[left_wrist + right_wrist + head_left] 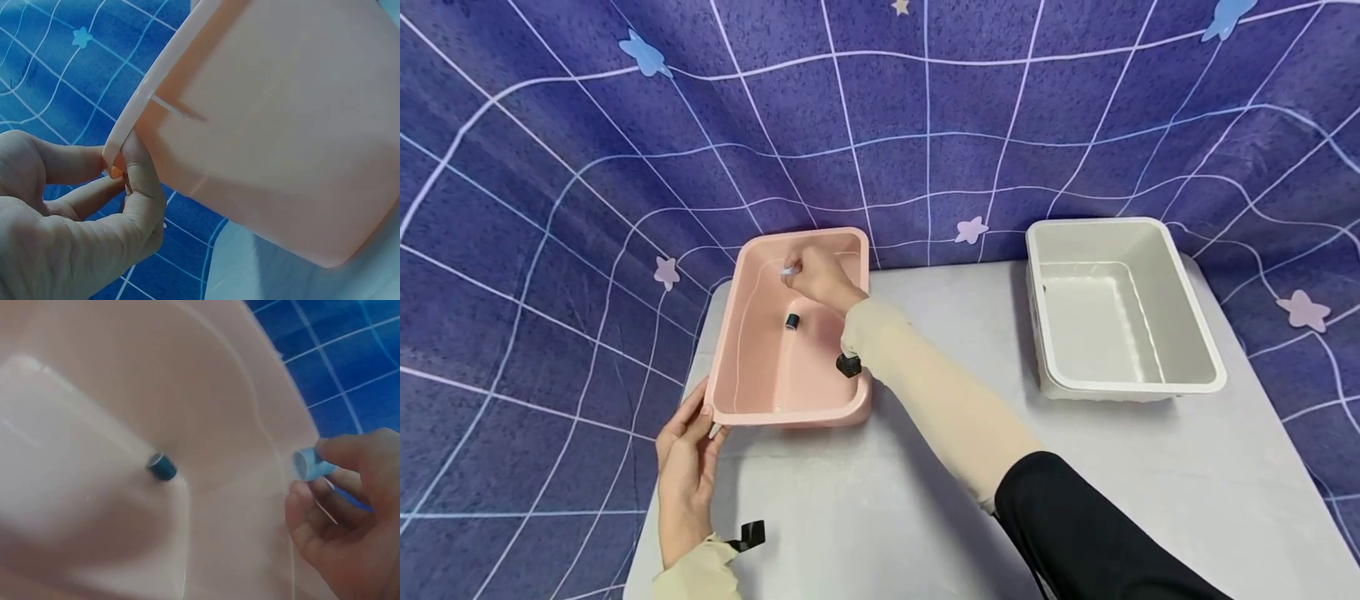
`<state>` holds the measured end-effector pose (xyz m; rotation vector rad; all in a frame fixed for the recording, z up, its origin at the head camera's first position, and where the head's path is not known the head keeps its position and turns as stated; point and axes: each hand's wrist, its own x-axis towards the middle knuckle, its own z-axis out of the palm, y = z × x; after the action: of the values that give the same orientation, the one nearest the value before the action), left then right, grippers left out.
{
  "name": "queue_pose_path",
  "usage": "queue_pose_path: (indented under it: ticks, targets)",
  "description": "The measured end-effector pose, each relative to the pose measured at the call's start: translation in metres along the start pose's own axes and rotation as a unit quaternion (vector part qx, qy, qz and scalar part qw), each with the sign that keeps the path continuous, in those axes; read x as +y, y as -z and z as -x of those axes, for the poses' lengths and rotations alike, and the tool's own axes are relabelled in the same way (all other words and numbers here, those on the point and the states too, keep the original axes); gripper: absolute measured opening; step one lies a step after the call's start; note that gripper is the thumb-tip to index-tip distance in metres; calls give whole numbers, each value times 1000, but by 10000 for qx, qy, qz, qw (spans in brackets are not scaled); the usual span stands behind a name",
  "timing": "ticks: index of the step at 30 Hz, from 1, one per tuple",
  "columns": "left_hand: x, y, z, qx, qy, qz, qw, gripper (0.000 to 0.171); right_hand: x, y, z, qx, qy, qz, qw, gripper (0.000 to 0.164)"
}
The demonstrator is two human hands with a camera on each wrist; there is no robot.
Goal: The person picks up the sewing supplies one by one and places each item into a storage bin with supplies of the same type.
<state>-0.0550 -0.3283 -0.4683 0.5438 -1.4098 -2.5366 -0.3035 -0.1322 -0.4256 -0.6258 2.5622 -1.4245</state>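
Observation:
A pink plastic basin (790,415) is on the left of the table. At its near left corner my left hand (688,454) grips the rim; the left wrist view shows the thumb and fingers on either side of the rim (128,119). My right hand (816,273) is over the far part of the basin, pinching a small light-blue cylinder (307,464) with an open-looking end. Inside the basin lies a small dark cylinder (792,322) with a pale rim, apart from the hand; it looks dark teal in the right wrist view.
To the right stands an off-white plastic basin (1097,325) on the pale table (955,350). A blue cloth (925,150) with a white grid and stars hangs behind and beside the table. The right arm's sleeve (932,392) crosses the pink basin's right rim.

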Motion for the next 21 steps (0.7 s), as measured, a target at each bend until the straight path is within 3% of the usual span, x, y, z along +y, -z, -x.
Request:
queue_pose_path:
  ticks: [4,11,19,21]
  targets:
    - [-1,0,0,0,-38,-42,10000,51,4,-8,-5,-376,-94,552,9977,17]
    - [-1,1,-1,-142,-139,60,9998,49,15,-21,-17,-813,192,1525,9848,27]
    - [-2,1,-1,-68,-133,115,9998,49,32,-31,-35,-1150,257,2242,9674,6]
    - [-4,1,0,-83,-126,131,9998,49,33,-30,-36,-1234,256,2408,9624,12]
